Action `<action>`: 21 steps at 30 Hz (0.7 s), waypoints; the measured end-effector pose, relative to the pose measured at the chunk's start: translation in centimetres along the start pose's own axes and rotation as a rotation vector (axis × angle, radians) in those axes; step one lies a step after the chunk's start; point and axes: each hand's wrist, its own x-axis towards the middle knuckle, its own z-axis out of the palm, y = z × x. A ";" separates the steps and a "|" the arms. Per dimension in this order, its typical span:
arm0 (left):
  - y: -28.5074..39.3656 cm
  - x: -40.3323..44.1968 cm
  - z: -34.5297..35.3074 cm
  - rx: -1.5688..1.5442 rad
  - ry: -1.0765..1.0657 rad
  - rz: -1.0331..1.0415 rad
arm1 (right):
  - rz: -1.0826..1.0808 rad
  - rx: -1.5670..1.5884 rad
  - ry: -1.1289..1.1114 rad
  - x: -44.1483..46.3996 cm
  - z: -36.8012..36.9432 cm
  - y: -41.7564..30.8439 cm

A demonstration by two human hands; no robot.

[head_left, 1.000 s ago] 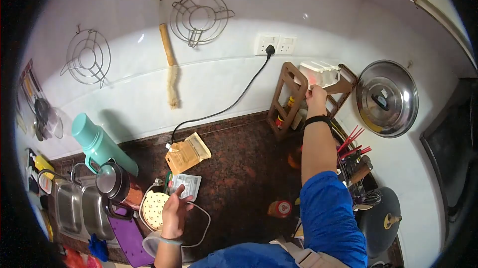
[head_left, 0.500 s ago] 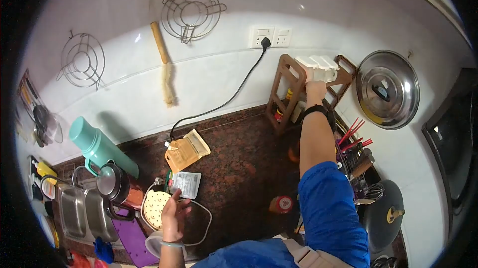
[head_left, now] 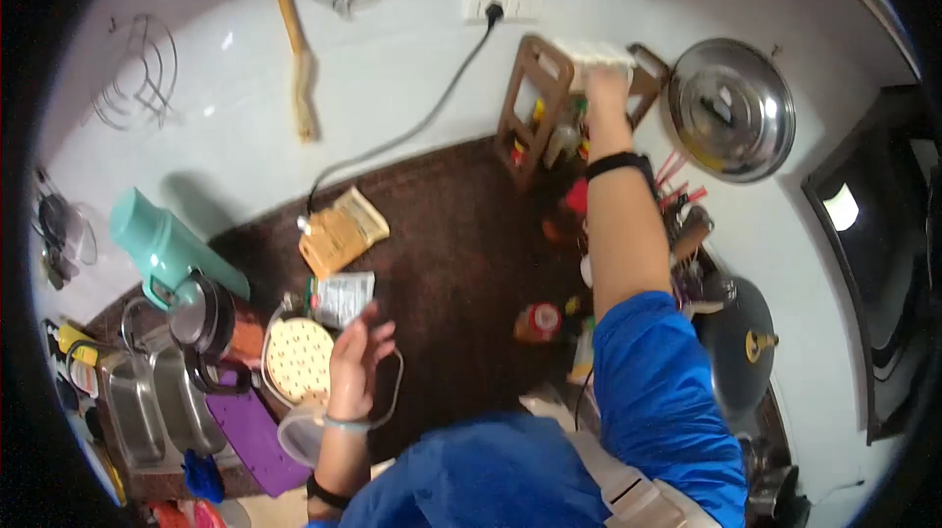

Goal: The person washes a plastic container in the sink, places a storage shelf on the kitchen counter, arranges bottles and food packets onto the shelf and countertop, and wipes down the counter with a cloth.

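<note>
My right hand [head_left: 606, 91] reaches far forward to the white seasoning box [head_left: 589, 55] on top of a brown rack [head_left: 540, 72]. It appears closed at the front of the box; blur and the back of the hand hide the fingertips. Lower left, my left hand [head_left: 358, 356] hovers open above the counter with its fingers apart, holding nothing. Close to it are a round yellow dotted pad [head_left: 299, 361], a clear plastic cup [head_left: 302, 435] and a silver-white packet [head_left: 343, 297]. An orange spouted pouch [head_left: 341, 237] lies farther back.
At left stand a teal thermos [head_left: 182, 248], a dark-lidded jar [head_left: 221, 322], a purple board [head_left: 255, 440] and a double sink [head_left: 162, 400]. A red-capped jar [head_left: 540, 322] sits mid-counter. Along the right are a utensil holder, a dark pan [head_left: 741, 351] and a hanging lid [head_left: 731, 111].
The whole view has shifted, so things sit higher and slightly left. My right hand stays at the seasoning box. My left hand remains open over the counter, slightly farther right of the dotted pad.
</note>
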 end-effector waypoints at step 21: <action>-6.6 -2.6 4.1 0.100 -0.388 -0.340 | 0.017 -0.544 -0.637 -29.9 -19.3 5.5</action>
